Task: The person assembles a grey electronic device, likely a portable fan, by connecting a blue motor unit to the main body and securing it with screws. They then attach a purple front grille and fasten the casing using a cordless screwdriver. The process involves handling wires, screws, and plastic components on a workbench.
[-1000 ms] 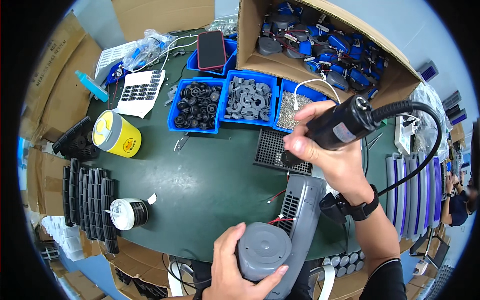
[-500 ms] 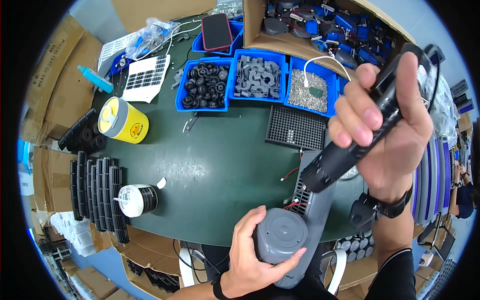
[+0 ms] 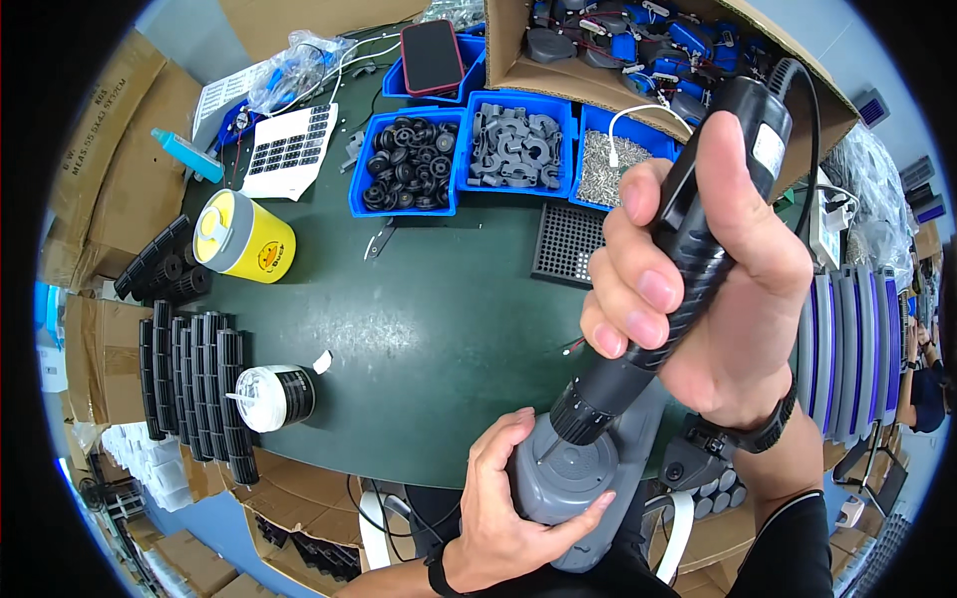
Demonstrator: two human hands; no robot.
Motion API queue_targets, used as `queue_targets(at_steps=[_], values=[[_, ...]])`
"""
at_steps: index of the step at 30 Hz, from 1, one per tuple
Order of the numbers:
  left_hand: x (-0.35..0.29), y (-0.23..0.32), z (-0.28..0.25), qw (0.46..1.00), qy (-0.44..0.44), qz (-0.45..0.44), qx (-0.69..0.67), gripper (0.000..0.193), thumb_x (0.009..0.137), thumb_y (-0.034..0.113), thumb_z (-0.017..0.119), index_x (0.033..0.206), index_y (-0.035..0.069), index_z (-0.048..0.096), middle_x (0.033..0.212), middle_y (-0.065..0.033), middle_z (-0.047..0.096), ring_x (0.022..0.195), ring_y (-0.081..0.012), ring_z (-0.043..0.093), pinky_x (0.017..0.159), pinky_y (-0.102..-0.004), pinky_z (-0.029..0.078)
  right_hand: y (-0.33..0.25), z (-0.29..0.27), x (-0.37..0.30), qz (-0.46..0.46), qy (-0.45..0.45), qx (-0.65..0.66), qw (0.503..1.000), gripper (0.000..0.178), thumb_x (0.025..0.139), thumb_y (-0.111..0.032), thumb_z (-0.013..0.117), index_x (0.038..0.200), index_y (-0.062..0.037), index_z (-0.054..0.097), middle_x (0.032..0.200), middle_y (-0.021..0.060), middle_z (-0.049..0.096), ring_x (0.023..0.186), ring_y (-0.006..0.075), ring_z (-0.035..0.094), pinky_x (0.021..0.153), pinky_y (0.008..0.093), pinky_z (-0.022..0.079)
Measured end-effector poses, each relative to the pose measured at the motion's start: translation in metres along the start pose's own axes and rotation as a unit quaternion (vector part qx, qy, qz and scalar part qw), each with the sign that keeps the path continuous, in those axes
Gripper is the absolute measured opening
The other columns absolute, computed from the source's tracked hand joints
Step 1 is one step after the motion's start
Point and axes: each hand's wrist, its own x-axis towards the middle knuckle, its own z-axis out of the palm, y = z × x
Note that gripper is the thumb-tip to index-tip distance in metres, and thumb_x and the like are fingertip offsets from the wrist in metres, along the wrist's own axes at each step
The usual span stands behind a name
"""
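A black electric screwdriver (image 3: 613, 384) slants down in my right hand (image 3: 738, 319), fingers curled round its body and thumb along the upper part. Its thin bit meets, or nearly meets, the top face of a rounded grey plastic housing (image 3: 568, 483) near that face's left edge. My left hand (image 3: 498, 513) cups this housing from the left and below, thumb along the near side. The housing belongs to or sits against a long grey plastic part (image 3: 613, 528) at the table's front edge, partly hidden by the screwdriver and my right hand.
Blue bins hold black wheels (image 3: 409, 164), grey clips (image 3: 513, 149) and small screws (image 3: 608, 174). A black perforated tray (image 3: 563, 244) lies partly behind my right hand. Left stand a yellow cup (image 3: 244, 239), a white-lidded tub (image 3: 274, 399) and black ribbed rollers (image 3: 194, 389). A cord trails from the screwdriver.
My right hand has brought the screwdriver left and down, from over the long grey part to the housing's top. My left hand stays on the housing.
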Motion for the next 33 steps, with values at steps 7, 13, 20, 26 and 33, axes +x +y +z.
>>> queue_targets(at_steps=[7, 13, 20, 26, 33], values=[[-0.002, -0.001, 0.0, 1.0, -0.008, 0.007, 0.016, 0.103, 0.067, 0.02, 0.101, 0.143, -0.009, 0.038, 0.136, -0.0254, 0.055, 0.121, -0.0343, 0.063, 0.103, -0.0434, 0.052, 0.004, 0.003, 0.0, 0.006, -0.044, 0.012, 0.999, 0.06, 0.114, -0.055, 0.028, 0.107, -0.005, 0.06, 0.071, 0.0041, 0.058, 0.057, 0.0193, 0.057, 0.064, 0.0391, 0.054], [-0.001, 0.001, -0.001, 1.0, -0.017, -0.006, 0.017, 0.099, 0.067, 0.021, 0.101, 0.141, -0.01, 0.043, 0.134, -0.0265, 0.057, 0.121, -0.0361, 0.063, 0.102, -0.0435, 0.053, 0.006, -0.003, 0.004, -0.001, -0.153, 0.003, 0.988, 0.059, 0.112, -0.059, 0.034, 0.116, -0.0043, 0.056, 0.073, 0.0039, 0.059, 0.062, 0.0193, 0.06, 0.068, 0.0384, 0.054], [0.006, 0.008, -0.003, 0.999, 0.002, 0.007, 0.033, 0.1, 0.065, 0.02, 0.101, 0.142, -0.01, 0.045, 0.136, -0.0277, 0.058, 0.123, -0.0379, 0.062, 0.104, -0.044, 0.053, -0.034, -0.029, 0.023, -0.146, -0.162, -0.125, 0.968, 0.055, 0.112, -0.056, 0.037, 0.121, -0.0051, 0.056, 0.077, 0.0019, 0.055, 0.071, 0.0172, 0.058, 0.076, 0.0376, 0.051], [0.0, 0.006, -0.003, 0.999, -0.031, -0.01, 0.017, 0.103, 0.069, 0.019, 0.099, 0.149, -0.008, 0.039, 0.141, -0.0258, 0.053, 0.124, -0.0354, 0.062, 0.107, -0.0433, 0.05, -0.021, -0.058, 0.035, -0.225, 0.041, -0.302, 0.925, 0.031, 0.109, -0.036, 0.06, 0.108, -0.0045, 0.06, 0.077, 0.0066, 0.059, 0.073, 0.0191, 0.06, 0.077, 0.0393, 0.053], [-0.002, 0.004, -0.005, 0.998, -0.053, -0.024, 0.017, 0.108, 0.069, 0.021, 0.099, 0.151, -0.008, 0.035, 0.143, -0.0263, 0.05, 0.123, -0.0331, 0.062, 0.106, -0.0417, 0.05, -0.005, -0.074, 0.039, -0.208, 0.075, -0.298, 0.929, 0.03, 0.104, -0.032, 0.069, 0.106, -0.0037, 0.061, 0.076, 0.0077, 0.061, 0.07, 0.0201, 0.062, 0.072, 0.0395, 0.055]])
